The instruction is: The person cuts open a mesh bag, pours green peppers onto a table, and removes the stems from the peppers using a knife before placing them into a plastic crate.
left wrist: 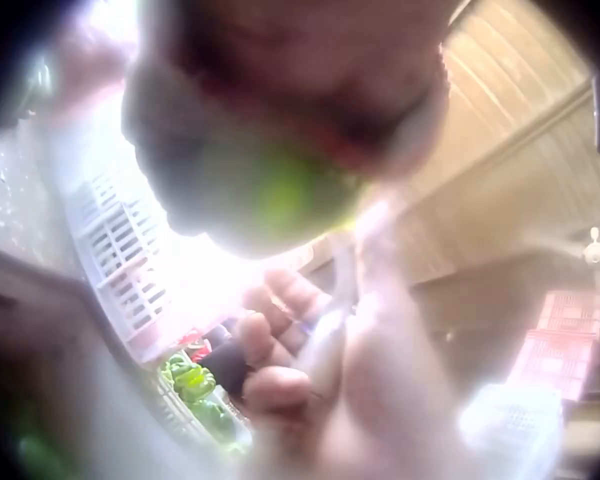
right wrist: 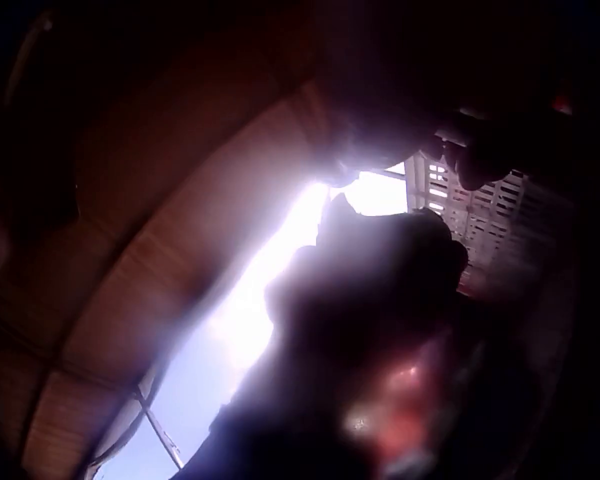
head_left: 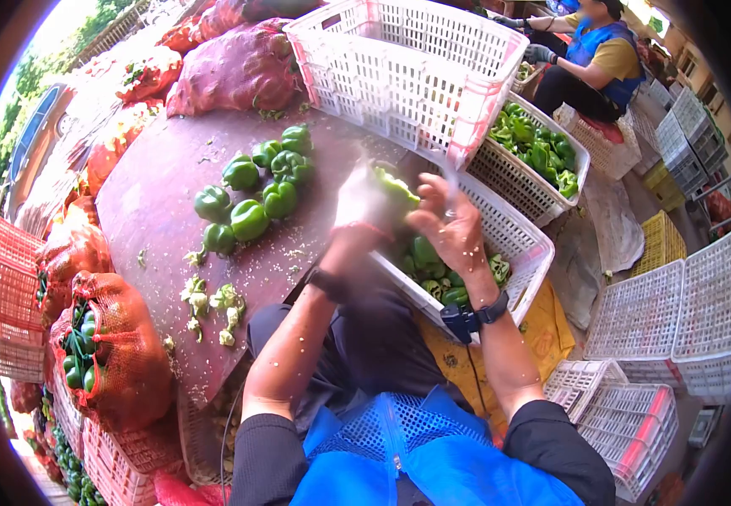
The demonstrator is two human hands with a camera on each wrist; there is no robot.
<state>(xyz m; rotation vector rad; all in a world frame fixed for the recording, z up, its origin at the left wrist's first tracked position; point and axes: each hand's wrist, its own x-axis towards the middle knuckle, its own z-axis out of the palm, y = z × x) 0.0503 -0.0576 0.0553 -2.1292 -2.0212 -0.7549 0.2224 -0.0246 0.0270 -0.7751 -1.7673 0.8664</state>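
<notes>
Head view shows my left grip (head_left: 361, 202) closed round a green pepper (head_left: 396, 192), held up above the near white crate (head_left: 524, 244) and clear of the counter (head_left: 150, 219); my right grip (head_left: 454, 228) sits just beside it, fingers curled round a thin tool (left wrist: 325, 335) that the left wrist view shows only as a pale blur, so I cannot say what kind it is. I judge the step in hand to be the coring of this pepper; whether the tool touches it, I cannot tell. The next move, as I reckon it, calls for a firm hold with the left and a short, controlled turn at the stem end, thumb kept out of the way. The pepper looks bright green and lumpy; its stem end is hidden by my fingers. Whole peppers (head_left: 256, 190) lie heaped on the counter, well apart to the left; pale stem scraps (head_left: 212, 304) lie nearer its edge; opened peppers (head_left: 433, 270) lie in the crate below both grips.
</notes>
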